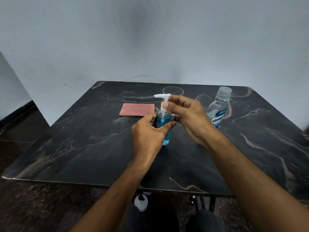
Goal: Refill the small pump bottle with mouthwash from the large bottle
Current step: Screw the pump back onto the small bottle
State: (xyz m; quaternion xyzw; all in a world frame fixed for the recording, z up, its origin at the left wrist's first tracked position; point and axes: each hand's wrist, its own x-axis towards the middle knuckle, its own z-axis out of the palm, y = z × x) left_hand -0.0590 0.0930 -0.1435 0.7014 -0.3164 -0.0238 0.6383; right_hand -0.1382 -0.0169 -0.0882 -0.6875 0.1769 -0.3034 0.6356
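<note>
- The small pump bottle (164, 127) stands upright near the middle of the table (83, 139), nearly full of blue liquid.
- Our left hand (148, 133) has its grip closed around the bottle's clear body; our right hand (187, 113) pinches the white pump collar (163, 108) just under the nozzle.
- We judge it light, rigid and smooth, perhaps slippery if wet; holding the body low while turning the collar looks safest.
- The large mouthwash bottle (218, 108) stands capped to the right, well apart, roughly a third full.
- A clear glass (173, 91) sits behind; we cannot tell whether it holds anything.
- A pink cloth (137, 110) lies flat just left of the pump.
</note>
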